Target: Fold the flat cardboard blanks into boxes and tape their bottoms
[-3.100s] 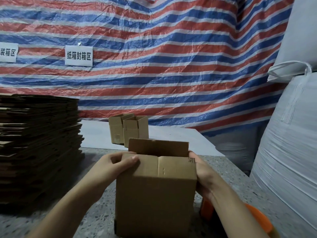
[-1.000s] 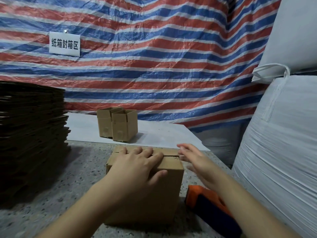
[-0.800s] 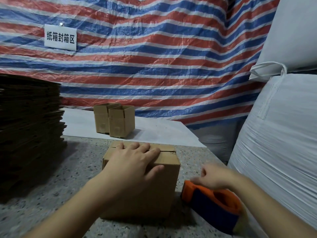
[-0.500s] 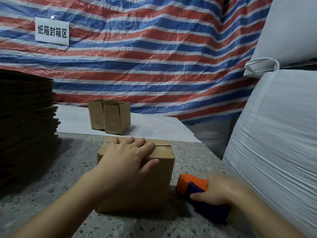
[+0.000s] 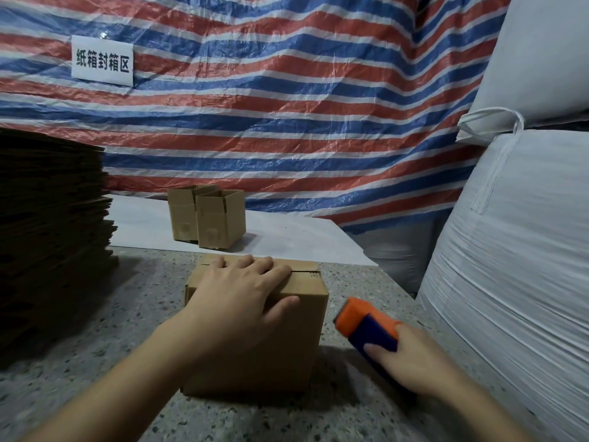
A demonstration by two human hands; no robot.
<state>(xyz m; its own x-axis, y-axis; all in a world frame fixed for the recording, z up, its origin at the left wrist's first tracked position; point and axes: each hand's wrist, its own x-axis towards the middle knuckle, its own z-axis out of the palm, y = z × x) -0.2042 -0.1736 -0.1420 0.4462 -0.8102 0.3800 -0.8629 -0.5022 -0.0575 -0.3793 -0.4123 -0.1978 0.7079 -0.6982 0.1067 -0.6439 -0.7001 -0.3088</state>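
Note:
A small brown cardboard box (image 5: 280,352) stands on the speckled stone table (image 5: 95,362) with its flaps folded flat on top. My left hand (image 5: 242,291) lies spread over those flaps and presses them down, fingers straight. Just right of the box, my right hand (image 5: 411,362) grips an orange and blue tape dispenser (image 5: 366,327), lifted off the table with its orange head pointing toward the box. A tall stack of flat cardboard blanks (image 5: 51,244) sits at the left.
Two folded boxes (image 5: 207,216) stand open-topped on a white sheet (image 5: 287,237) at the back of the table. Big white woven sacks (image 5: 510,266) crowd the right side. A striped red, white and blue tarp (image 5: 287,90) with a paper sign (image 5: 102,62) hangs behind.
My right hand left the box's flaps, reached down to the tape dispenser beside the box, gripped it and lifted it. My left hand has stayed pressing on the closed flaps.

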